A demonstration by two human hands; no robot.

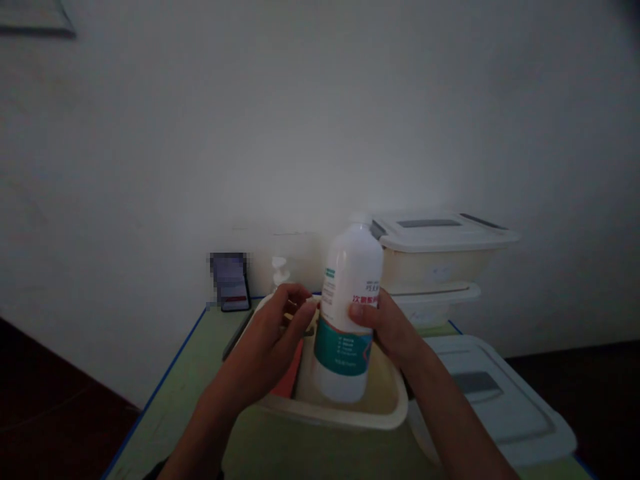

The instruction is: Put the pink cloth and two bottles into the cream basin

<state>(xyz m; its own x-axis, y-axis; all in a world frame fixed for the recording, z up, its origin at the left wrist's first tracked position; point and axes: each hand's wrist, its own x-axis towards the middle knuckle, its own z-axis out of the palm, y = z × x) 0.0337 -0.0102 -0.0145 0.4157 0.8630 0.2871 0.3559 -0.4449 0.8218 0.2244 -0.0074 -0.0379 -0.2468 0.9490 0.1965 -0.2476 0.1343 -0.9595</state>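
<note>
My right hand [395,327] is wrapped around a large white plastic bottle [345,293] with a green band and printed label. The bottle is held nearly upright, leaning slightly, in front of and over a cream plastic bin [345,419]. On the left, my left hand [273,347] has its fingers loosely bent and apart, close to the bottle's side with nothing visible in them. Beneath that hand a red flat-sided item [290,377] shows inside the bin. Other contents of the bin are largely hidden by my hands and the bottle.
A phone [233,283] leans against the wall at the back left. A white pump top [280,269] shows behind the bin. Stacked lidded boxes [440,260] stand at the back right. A loose lid [500,400] lies at right on the green table [175,400].
</note>
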